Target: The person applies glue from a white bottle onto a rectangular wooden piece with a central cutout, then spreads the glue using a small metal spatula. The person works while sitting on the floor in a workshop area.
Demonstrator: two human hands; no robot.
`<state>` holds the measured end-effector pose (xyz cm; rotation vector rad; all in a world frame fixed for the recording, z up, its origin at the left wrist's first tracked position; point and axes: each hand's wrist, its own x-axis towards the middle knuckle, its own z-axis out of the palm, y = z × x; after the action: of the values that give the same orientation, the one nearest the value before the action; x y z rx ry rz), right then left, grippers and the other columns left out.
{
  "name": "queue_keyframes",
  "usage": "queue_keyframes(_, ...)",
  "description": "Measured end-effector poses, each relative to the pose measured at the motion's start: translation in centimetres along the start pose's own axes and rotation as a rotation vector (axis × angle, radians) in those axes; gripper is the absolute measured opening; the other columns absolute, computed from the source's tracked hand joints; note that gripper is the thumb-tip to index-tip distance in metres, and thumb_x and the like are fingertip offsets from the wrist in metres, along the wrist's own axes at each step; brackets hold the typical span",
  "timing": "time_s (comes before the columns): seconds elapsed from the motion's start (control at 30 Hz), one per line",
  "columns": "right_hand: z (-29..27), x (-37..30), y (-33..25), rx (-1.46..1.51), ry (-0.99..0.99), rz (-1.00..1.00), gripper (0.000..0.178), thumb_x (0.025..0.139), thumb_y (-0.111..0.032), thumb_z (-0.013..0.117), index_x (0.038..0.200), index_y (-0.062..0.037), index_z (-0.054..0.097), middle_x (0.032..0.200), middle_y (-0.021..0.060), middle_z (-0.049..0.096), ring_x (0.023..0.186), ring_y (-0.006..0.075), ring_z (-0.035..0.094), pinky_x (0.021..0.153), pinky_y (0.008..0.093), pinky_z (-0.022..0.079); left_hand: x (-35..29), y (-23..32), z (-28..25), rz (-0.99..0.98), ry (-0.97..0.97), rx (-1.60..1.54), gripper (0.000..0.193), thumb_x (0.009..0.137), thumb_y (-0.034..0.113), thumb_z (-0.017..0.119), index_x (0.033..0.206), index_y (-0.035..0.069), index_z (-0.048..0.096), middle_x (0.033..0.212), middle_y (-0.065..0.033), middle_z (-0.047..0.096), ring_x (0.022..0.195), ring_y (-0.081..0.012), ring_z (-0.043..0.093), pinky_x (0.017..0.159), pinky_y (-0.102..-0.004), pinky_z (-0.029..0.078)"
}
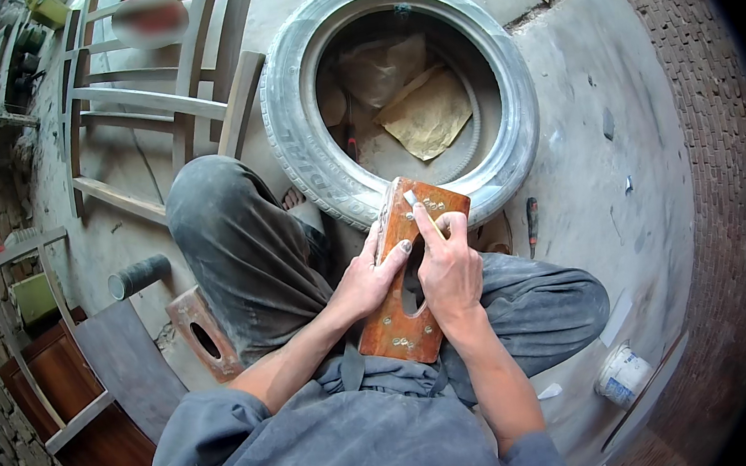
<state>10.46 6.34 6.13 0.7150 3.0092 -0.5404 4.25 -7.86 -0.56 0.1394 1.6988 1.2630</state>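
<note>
A reddish-brown wooden box (400, 333) with a long oval opening in its top face leans in my lap, its far end by the tire (510, 139). Pale, filler-like spots dot its surface at both ends. My left hand (365, 280) grips the box's left side, thumb over the top face. In my right hand (450, 266) is a small slim tool (411, 199) with a flat pale tip; its kind is unclear. The index finger presses along it, with the tip at the box's far end. The palm hides part of the opening.
Inside the tire lie yellow sandpaper (429, 116) and a plastic bag (384, 68). A screwdriver (533, 226) and white tub (624, 376) are to the right. Another box (204, 335), a dark cylinder (139, 276) and wooden frames (151, 100) stand left.
</note>
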Motion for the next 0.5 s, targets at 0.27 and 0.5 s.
queue_keyframes(0.27,0.2,0.0,0.0,-0.006,-0.001,0.002,0.054,0.091,-0.008,0.065,0.144,-0.0189,0.064,0.108,0.0097,0.056,0.076,0.0343,0.072,0.066,0.0481,0.062,-0.5,1.2,-0.3,-0.046,-0.056,-0.054,0.086,0.107,0.048,0.056,0.167,-0.001,0.019,0.161,-0.0233,0.044,0.147,-0.0256,0.046,0.120,-0.0348,0.036)
queue_keyframes(0.5,0.3,-1.1,-0.2,0.014,-0.014,0.010,0.050,0.092,-0.007,0.063,0.141,-0.0167,0.066,0.109,0.0113,0.055,0.078,0.0353,0.072,0.068,0.0488,0.062,-1.2,2.6,-0.8,-0.111,-0.057,0.008,0.088,0.106,0.050,0.057,0.167,0.000,0.020,0.158,-0.0242,0.049,0.145,-0.0265,0.049,0.119,-0.0354,0.038)
